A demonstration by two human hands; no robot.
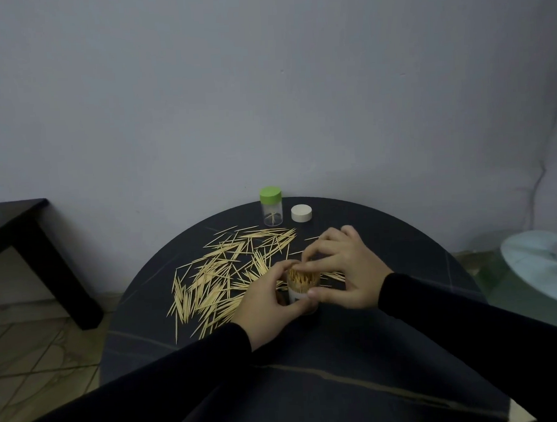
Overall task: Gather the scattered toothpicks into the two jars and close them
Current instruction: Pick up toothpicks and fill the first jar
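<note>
A clear open jar packed with upright toothpicks stands near the middle of the round black table. My left hand grips its side, thumb and fingers curled round it. My right hand holds the jar from the right, and its fingertips touch the toothpick tips at the mouth. Many loose toothpicks lie scattered to the left and behind. A second clear jar with a green lid on stands at the back, nearly empty. A white lid lies beside it.
A dark low table stands to the left on the tiled floor. A white fan base sits on the floor at the right. A plain wall rises right behind the round table.
</note>
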